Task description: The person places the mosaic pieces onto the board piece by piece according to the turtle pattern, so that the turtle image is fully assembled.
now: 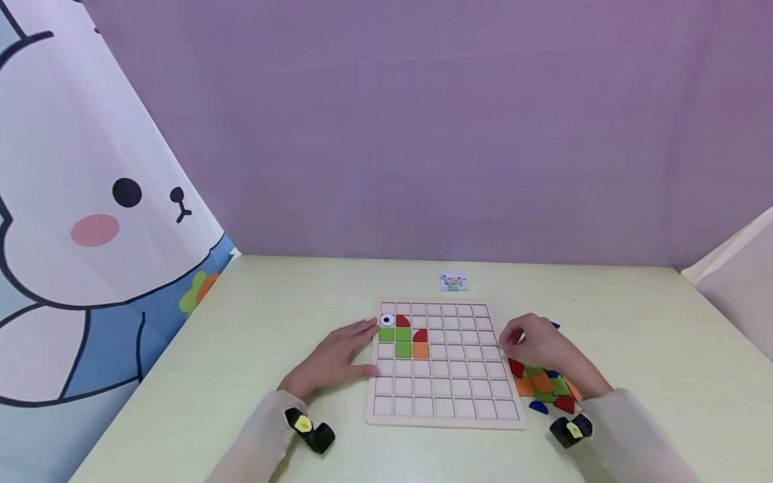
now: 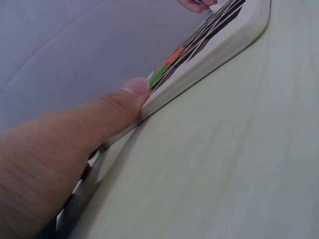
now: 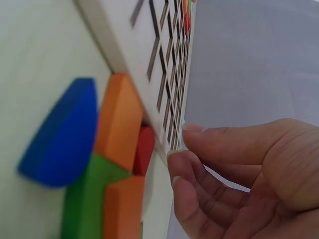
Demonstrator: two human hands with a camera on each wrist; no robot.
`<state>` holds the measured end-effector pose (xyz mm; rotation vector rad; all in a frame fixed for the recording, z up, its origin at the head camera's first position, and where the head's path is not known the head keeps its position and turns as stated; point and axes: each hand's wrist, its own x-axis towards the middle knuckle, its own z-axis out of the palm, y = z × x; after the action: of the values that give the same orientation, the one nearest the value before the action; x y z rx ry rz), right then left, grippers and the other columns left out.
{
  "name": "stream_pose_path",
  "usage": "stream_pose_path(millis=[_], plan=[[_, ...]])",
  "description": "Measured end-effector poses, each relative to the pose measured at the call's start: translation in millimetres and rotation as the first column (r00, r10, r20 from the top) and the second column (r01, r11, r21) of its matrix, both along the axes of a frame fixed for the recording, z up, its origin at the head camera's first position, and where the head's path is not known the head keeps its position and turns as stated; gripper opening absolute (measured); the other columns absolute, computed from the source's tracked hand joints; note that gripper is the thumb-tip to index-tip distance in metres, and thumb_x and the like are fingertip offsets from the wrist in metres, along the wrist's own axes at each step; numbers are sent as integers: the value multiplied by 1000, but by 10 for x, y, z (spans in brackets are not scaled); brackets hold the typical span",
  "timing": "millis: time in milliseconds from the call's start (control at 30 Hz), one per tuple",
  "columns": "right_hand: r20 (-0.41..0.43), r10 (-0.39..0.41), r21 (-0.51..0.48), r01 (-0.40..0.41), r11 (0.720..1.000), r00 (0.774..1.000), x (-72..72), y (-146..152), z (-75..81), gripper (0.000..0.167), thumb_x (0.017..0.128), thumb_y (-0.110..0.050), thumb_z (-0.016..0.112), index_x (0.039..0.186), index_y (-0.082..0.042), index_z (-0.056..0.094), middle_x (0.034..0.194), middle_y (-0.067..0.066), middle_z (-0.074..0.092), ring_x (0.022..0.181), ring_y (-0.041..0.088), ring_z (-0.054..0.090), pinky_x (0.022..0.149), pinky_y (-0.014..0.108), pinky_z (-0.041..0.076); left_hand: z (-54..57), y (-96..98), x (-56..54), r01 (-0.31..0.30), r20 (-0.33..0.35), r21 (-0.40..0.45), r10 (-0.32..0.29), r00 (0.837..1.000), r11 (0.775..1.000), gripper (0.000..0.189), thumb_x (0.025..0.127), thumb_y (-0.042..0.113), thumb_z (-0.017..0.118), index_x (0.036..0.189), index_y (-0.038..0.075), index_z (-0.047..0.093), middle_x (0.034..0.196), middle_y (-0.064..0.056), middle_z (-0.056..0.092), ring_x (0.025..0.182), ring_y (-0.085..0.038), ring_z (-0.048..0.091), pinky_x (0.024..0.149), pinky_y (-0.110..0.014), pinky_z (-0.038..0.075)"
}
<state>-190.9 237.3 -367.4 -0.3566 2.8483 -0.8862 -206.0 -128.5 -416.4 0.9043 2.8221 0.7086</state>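
A pale wooden grid board [image 1: 447, 422] lies on the table. In its upper left cells sit an eye tile [image 1: 387, 320], green tiles [image 1: 402, 349], an orange square [image 1: 420, 350] and red curved pieces [image 1: 420, 335]. My left hand [image 1: 338, 355] rests at the board's left edge, fingers extended; in the left wrist view its thumb [image 2: 119, 107] touches the rim. My right hand [image 1: 531, 342] is by the board's right edge, thumb and fingers bent toward each other. Whether a small piece lies between those fingertips is unclear in the right wrist view.
Loose red, green, orange and blue pieces [image 1: 543, 384] lie in a heap right of the board, partly under the right forearm. A blue half-round piece [image 3: 62, 134] lies near the board. Behind the board is a small picture card [image 1: 453, 280]. A purple backdrop [image 1: 453, 134] borders the table.
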Motion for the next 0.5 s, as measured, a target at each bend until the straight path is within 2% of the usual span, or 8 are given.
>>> stream_pose_path(millis=[367, 500], plan=[[105, -75, 28, 72, 997, 992, 115, 84, -54, 10, 79, 1, 71, 89, -2, 69, 78, 4, 61, 68, 16, 52, 62, 27, 50, -35, -9, -12, -7, -2, -7, 7, 1000, 1000, 83, 85, 58, 60, 150, 17, 29, 159, 1, 23, 147, -26, 20, 117, -51, 20], [115, -76, 32, 73, 997, 990, 129, 110, -66, 12, 79, -1, 72, 91, -1, 68, 80, 4, 61, 70, 17, 51, 63, 28, 49, -34, -12, -13, -7, -10, -10, 7, 1000, 1000, 83, 85, 58, 60, 150, 17, 29, 158, 1, 23, 146, -26, 21, 117, -51, 20]])
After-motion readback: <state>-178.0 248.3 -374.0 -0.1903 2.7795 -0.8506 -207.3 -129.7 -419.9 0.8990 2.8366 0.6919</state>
